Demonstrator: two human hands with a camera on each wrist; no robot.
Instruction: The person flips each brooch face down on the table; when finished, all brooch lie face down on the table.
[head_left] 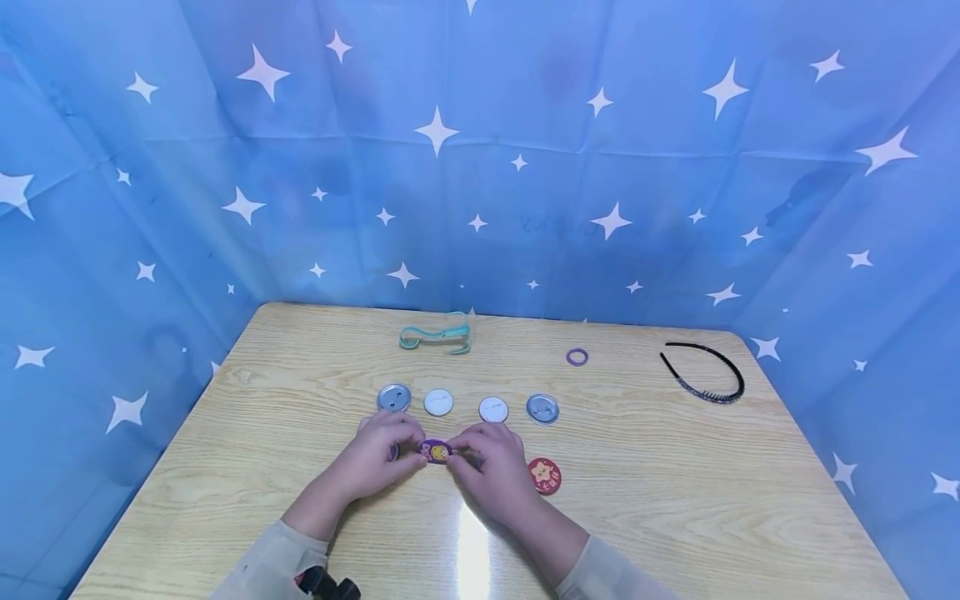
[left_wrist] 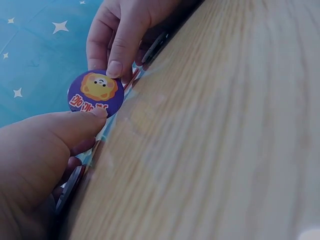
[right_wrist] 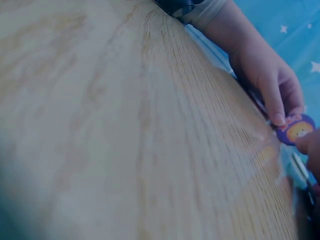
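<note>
A round purple pin badge with a yellow lion face is held tilted just above the table between both hands. The left hand pinches its left edge, with the thumb on the printed face in the left wrist view. At the opposite edge, the right hand pinches it too. A dark badge shows partly behind the left fingers. Right of the right hand lies a red badge with a yellow star. Beyond the hands, a row of face-down badges includes a silver-backed one and a white-backed one.
Farther back on the wooden table lie a curled teal item, a small purple ring and a black headband. A blue star-patterned curtain hangs behind the far edge.
</note>
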